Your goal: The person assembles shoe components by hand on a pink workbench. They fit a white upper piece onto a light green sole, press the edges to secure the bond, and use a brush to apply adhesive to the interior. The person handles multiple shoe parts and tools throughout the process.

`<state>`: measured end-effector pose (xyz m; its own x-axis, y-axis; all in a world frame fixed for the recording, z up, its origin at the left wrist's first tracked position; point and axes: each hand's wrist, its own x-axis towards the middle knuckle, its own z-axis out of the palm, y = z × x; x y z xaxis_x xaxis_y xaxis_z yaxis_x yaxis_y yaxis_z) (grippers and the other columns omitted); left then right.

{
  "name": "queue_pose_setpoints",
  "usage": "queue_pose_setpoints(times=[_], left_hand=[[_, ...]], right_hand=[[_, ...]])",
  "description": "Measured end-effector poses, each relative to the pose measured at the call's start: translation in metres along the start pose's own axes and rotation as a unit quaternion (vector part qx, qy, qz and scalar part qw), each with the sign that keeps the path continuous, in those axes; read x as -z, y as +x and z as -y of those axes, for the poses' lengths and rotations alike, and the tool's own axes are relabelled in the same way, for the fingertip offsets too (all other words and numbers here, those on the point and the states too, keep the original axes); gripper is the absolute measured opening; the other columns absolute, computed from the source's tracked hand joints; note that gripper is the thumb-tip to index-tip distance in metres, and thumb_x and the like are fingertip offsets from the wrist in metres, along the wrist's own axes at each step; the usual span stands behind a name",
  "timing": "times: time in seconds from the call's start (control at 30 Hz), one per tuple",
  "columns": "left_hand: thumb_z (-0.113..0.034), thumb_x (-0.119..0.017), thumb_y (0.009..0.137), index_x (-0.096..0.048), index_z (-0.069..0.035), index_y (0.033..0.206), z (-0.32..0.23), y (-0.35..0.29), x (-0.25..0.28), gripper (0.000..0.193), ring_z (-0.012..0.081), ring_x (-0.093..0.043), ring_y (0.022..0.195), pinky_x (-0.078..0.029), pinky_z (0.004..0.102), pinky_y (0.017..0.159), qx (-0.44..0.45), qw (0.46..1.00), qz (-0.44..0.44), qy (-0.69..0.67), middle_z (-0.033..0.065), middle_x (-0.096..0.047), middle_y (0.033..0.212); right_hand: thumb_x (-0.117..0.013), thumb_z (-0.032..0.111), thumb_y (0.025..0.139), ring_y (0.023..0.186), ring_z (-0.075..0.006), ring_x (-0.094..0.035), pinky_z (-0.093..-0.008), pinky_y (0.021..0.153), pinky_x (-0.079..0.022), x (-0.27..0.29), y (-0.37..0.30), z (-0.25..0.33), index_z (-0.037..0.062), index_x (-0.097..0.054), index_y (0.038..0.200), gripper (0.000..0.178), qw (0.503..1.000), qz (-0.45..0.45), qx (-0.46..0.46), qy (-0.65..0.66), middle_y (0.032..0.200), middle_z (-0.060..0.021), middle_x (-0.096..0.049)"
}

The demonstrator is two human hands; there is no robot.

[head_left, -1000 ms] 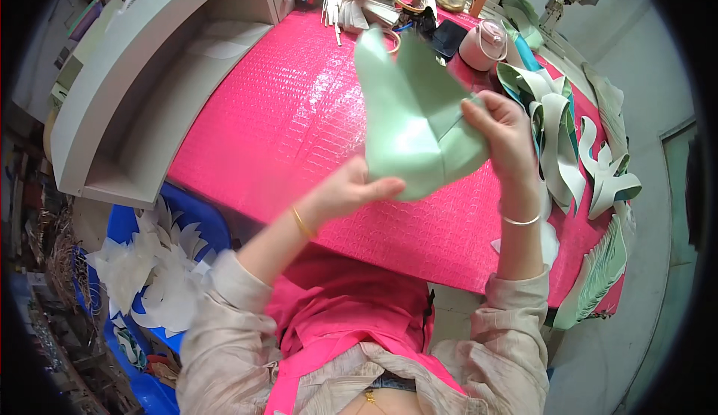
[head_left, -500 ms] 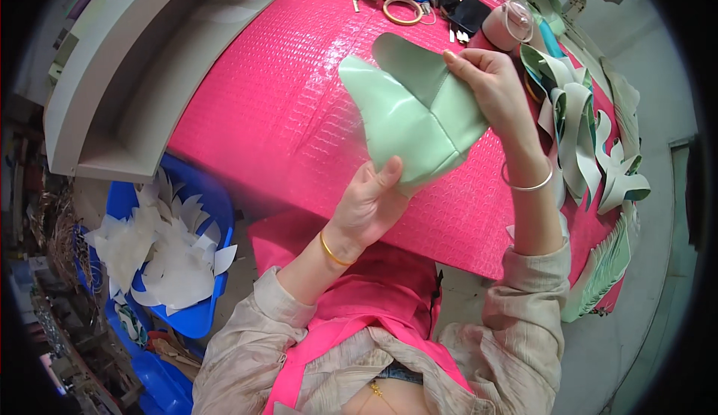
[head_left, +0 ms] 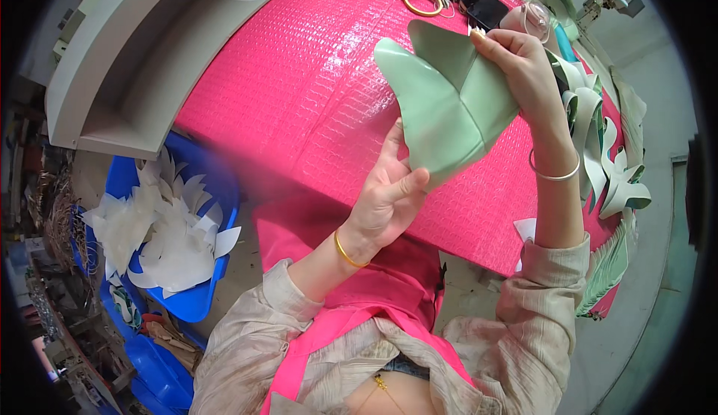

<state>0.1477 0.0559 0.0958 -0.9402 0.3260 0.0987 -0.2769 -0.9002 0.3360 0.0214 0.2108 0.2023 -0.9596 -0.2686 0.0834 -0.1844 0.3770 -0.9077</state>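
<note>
A pale green, leather-like stitched piece (head_left: pixel 445 127) is held up above the pink table. Seams meet on its face, and two rounded flaps rise at its top, the rear one darker. My right hand (head_left: pixel 523 63) pinches its upper right edge between thumb and fingers. At its lower left edge is my left hand (head_left: pixel 389 198), palm up, with the thumb at the bottom corner and one finger along the side. Part of the left fingers is hidden behind the piece.
The pink textured table (head_left: pixel 277 93) lies beneath. At right are curled green-white strips (head_left: pixel 591 123) and a fanned green stack (head_left: pixel 606 269). A tape roll (head_left: pixel 423 1) and a black object (head_left: pixel 488 11) lie at the back. Left stand a grey shelf (head_left: pixel 120 142) and a blue bin (head_left: pixel 198 306) with white scraps.
Both hands and the green piece have shifted right and slightly upward in view. The left thumb has slid to the bottom corner, and a left finger now shows along the side edge.
</note>
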Motion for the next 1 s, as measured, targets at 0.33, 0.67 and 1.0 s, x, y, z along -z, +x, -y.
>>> queue_pose_setpoints(times=[0.33,0.67,1.0], left_hand=[[-0.003,-0.060,0.083,0.002,-0.016,0.142,-0.017,0.020,0.082,0.086,0.0221,-0.043,0.118,-0.040,0.0391,0.095,-0.054,0.987,-0.151,0.023,0.0139,-0.043,0.128],[-0.010,-0.072,0.070,-0.023,0.002,0.136,-0.021,-0.051,0.027,0.083,0.0352,-0.034,0.124,-0.028,0.0431,0.103,-0.231,0.549,-0.025,0.803,0.0222,-0.034,0.131],[-0.012,-0.071,0.065,-0.062,-0.006,0.082,0.002,-0.002,0.061,0.021,0.0275,-0.059,0.069,-0.044,0.0367,0.068,-0.239,0.549,-0.051,0.799,0.0070,-0.063,0.074]], right_hand=[[-0.066,0.018,0.076,0.045,-0.0234,-0.049,-0.0349,0.045,-0.036,0.006,-0.011,0.020,0.0039,-0.055,0.066,0.020,0.825,0.305,0.305,-0.365,0.052,-0.0139,-0.045],[-0.058,0.031,0.085,0.087,-0.0296,-0.060,-0.0358,0.082,-0.047,-0.037,-0.036,-0.029,0.0026,-0.058,0.113,0.040,0.905,0.338,0.204,-0.156,0.096,-0.0163,-0.062],[-0.059,0.009,0.070,0.064,-0.0190,-0.060,-0.0293,0.054,-0.048,-0.054,-0.080,-0.066,0.0070,-0.050,0.083,0.016,0.743,0.185,0.216,-0.605,0.072,-0.0066,-0.051]])
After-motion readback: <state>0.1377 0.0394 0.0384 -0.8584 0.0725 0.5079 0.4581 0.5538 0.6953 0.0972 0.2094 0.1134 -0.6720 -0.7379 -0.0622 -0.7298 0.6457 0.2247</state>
